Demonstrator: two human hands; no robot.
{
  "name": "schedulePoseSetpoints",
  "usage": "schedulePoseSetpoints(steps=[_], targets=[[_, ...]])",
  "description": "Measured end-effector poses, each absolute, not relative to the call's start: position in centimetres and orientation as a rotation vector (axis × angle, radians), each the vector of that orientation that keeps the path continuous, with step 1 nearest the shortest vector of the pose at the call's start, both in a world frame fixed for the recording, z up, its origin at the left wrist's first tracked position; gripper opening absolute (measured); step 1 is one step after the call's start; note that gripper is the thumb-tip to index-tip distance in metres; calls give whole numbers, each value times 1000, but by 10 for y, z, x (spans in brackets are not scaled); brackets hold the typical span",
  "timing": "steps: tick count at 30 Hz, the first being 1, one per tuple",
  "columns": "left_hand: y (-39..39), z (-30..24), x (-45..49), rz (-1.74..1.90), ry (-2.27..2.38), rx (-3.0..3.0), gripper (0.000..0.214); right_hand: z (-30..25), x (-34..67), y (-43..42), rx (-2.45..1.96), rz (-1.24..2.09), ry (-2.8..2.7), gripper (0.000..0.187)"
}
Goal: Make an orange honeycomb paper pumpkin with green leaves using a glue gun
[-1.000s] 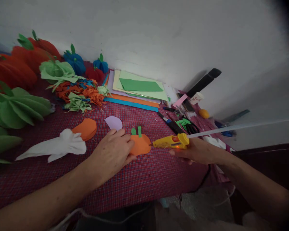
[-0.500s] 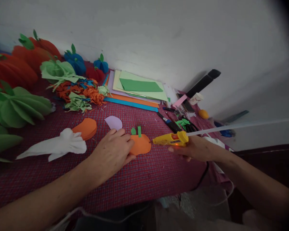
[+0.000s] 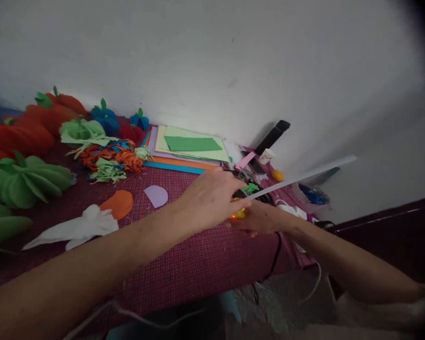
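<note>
My right hand (image 3: 260, 219) is closed round a yellow glue gun (image 3: 239, 214), of which only a small lit part shows. A long white glue stick (image 3: 304, 175) juts from it up to the right. My left hand (image 3: 212, 198) reaches across and lies over the gun's front, fingers pressed together on it. The orange paper pumpkin cut-out is hidden behind my left hand. A purple half-circle of paper (image 3: 156, 195) lies just left of my left wrist on the red checked tablecloth (image 3: 198, 264).
An orange paper stack (image 3: 119, 204) and a white paper shape (image 3: 78, 229) lie to the left. Paper fruits in green (image 3: 24, 179), red (image 3: 38, 123) and blue (image 3: 105, 118) line the wall. Shredded paper (image 3: 109, 158), coloured sheets (image 3: 191, 146), tools and a cup (image 3: 267, 156) stand behind. A cable (image 3: 273, 264) hangs off the edge.
My left hand left the orange pumpkin cut-out and moved right onto the glue gun. The view shifted, so the table sits lower and further left.
</note>
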State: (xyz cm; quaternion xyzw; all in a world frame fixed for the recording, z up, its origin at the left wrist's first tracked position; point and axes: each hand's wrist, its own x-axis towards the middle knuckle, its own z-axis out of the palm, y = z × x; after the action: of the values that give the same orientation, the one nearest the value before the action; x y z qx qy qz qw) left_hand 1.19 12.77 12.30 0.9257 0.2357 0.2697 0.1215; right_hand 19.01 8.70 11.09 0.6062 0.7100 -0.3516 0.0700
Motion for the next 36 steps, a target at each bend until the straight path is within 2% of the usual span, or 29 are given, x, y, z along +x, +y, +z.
schedulePoseSetpoints(steps=[8,14,20,26,36], targets=[[131,136,36,729,544,2563,21,117,183,84,1853,-950,2077,32],[132,136,33,750,528,2626,23,122,179,83,1863,-909,2059,32],[130,142,31,688,539,2655,23,118,181,84,1844,-990,2096,23],[130,142,31,664,555,2663,22,121,180,85,1824,-947,2079,35],[128,142,30,693,542,2671,23,120,185,84,1841,-1033,2094,25]])
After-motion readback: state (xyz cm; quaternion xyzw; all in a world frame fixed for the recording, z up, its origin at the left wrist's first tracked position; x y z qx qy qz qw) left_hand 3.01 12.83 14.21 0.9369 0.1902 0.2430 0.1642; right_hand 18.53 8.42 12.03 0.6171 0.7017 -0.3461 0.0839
